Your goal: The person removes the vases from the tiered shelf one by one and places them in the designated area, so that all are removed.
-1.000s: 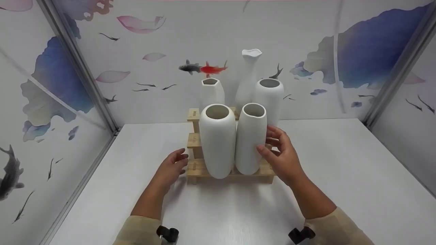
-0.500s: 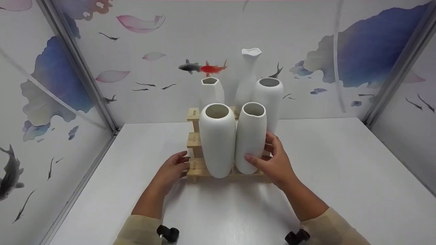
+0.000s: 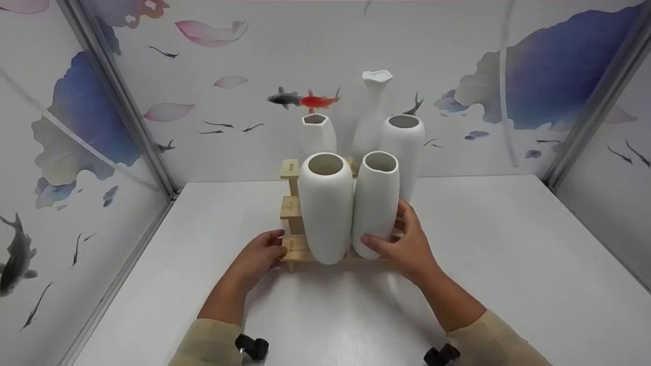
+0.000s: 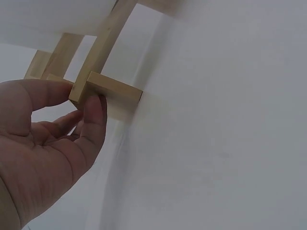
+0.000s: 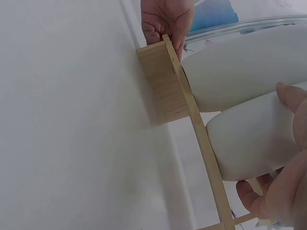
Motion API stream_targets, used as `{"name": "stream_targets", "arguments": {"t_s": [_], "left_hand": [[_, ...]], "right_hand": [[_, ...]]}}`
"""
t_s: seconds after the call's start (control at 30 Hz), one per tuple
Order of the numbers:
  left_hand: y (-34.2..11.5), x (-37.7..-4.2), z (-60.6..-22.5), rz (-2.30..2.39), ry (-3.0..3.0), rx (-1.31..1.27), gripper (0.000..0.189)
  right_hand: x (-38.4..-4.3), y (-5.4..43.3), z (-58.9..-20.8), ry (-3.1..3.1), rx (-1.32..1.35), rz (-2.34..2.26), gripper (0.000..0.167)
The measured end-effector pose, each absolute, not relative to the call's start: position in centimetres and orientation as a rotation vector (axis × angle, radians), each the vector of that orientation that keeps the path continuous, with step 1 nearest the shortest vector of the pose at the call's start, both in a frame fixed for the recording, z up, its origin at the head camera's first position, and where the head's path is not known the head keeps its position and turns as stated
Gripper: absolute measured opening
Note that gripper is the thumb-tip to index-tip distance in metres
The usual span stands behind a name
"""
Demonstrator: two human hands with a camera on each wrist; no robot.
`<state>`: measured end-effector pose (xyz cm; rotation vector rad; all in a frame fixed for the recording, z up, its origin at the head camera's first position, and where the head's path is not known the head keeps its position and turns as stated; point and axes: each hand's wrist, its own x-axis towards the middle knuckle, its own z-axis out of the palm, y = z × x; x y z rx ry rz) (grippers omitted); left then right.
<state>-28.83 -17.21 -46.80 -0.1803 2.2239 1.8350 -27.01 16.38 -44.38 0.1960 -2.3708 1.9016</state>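
Note:
A three-step wooden stand (image 3: 292, 244) bears several white vases. On its lowest step, a wide vase (image 3: 325, 218) and a narrower vase (image 3: 375, 203) stand upright side by side. My right hand (image 3: 409, 254) holds the narrower vase low down, thumb in front and fingers round its right side; the right wrist view shows the grip on this vase (image 5: 254, 136) near its base. At the lowest step's left end, my left hand (image 3: 260, 258) pinches the board's tip, as the left wrist view shows with thumb and fingers on the wood (image 4: 103, 57).
Behind stand an angular-mouthed vase (image 3: 319, 137), a tall vase with a wavy rim (image 3: 374, 112) and a round-mouthed vase (image 3: 404, 147). The white table (image 3: 508, 239) meets patterned panels at the back and both sides.
My right hand has moved left and down, and its thumb has come onto the front of the narrower vase. My left hand has shifted slightly right onto the stand's end. The vases stay put.

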Motion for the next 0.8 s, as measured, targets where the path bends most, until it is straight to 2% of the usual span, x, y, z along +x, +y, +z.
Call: {"name": "stream_targets", "arguments": {"t_s": [0.8], "left_hand": [[-17.1,-29.1,-47.1,1.827,2.268,-0.181,0.047]], "right_hand": [[-26.6,16.9,-43.4,-2.414,0.168,1.865,0.106]]}}
